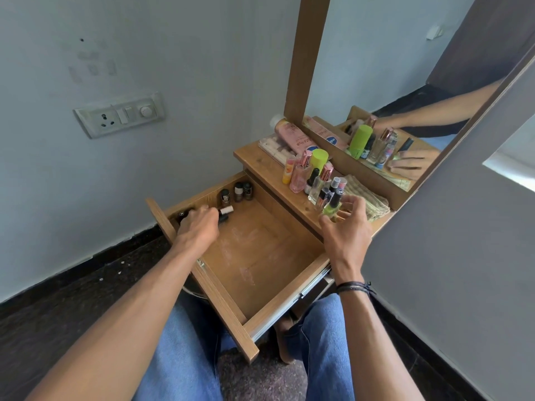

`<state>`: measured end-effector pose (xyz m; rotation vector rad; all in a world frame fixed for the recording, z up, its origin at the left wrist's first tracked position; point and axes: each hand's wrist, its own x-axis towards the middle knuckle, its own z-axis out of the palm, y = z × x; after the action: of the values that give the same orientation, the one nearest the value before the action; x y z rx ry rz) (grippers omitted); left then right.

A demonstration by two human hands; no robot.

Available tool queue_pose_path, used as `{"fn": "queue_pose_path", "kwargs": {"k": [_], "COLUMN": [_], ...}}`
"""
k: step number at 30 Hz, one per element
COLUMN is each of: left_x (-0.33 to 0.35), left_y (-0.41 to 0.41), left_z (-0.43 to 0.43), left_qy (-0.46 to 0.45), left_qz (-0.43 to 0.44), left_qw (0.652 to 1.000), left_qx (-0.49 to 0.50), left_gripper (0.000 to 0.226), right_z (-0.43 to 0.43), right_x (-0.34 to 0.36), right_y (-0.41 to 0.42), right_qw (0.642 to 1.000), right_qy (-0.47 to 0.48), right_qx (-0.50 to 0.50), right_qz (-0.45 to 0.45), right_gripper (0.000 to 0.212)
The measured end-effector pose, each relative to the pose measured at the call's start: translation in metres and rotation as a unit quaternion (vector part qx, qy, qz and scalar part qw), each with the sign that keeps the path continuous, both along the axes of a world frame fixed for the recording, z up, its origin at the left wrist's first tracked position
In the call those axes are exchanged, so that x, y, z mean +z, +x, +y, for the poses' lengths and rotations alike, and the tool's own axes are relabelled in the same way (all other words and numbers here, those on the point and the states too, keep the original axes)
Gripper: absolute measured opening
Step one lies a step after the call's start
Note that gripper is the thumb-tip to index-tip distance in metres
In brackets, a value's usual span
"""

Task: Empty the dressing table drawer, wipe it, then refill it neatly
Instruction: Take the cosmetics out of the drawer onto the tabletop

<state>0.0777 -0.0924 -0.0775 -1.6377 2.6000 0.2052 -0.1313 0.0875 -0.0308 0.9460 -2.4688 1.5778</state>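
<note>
Main danger at the crowded front edge of the brown wooden table top (260,163): right hand (344,227) open, fingers spread loosely around a small lime-green nail polish bottle with black cap (331,208), standing very near the edge above the open wooden drawer (260,256). Hard to tell whether touching the bottle or only close to it. Easy to push it off, or to knock the tight cluster of upright glass bottles (318,183) just behind, with a careless withdrawal of the fingers; possible domino fall and broken glass. Second risk on the left: left hand (199,227) curled down in the drawer's far left corner, blurred, impossible to say if gripping anything; likely to roll the lying bottles against the standing ones. Counted in the drawer: three small dark upright bottles (238,192) along the back wall, one lying dark bottle with white cap (226,210), one dark bottle (183,214) partly under the hand. Counted on top: one lying pink lotion bottle (289,137), one clear plastic case (272,147), one folded greenish cloth (373,205); upright bottles about nine, overlapping, not exactly countable.
</note>
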Motion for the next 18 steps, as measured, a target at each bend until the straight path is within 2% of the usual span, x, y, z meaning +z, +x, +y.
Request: {"fn": "queue_pose_path", "kwargs": {"k": [14, 18], "left_x": [-0.005, -0.007], "left_y": [-0.005, -0.005], "left_z": [0.001, 0.000], "left_qy": [0.014, 0.010], "left_qz": [-0.049, -0.039], "left_qw": [0.999, 0.999], "left_qx": [-0.013, -0.007], "left_gripper": [0.034, 0.030], "right_z": [0.003, 0.004], "right_x": [-0.013, -0.013], "right_y": [-0.004, -0.003], "right_qw": [0.999, 0.999], "right_qy": [0.023, 0.024], "right_qx": [-0.010, -0.011], "right_qz": [-0.020, -0.033], "right_gripper": [0.053, 0.055]}}
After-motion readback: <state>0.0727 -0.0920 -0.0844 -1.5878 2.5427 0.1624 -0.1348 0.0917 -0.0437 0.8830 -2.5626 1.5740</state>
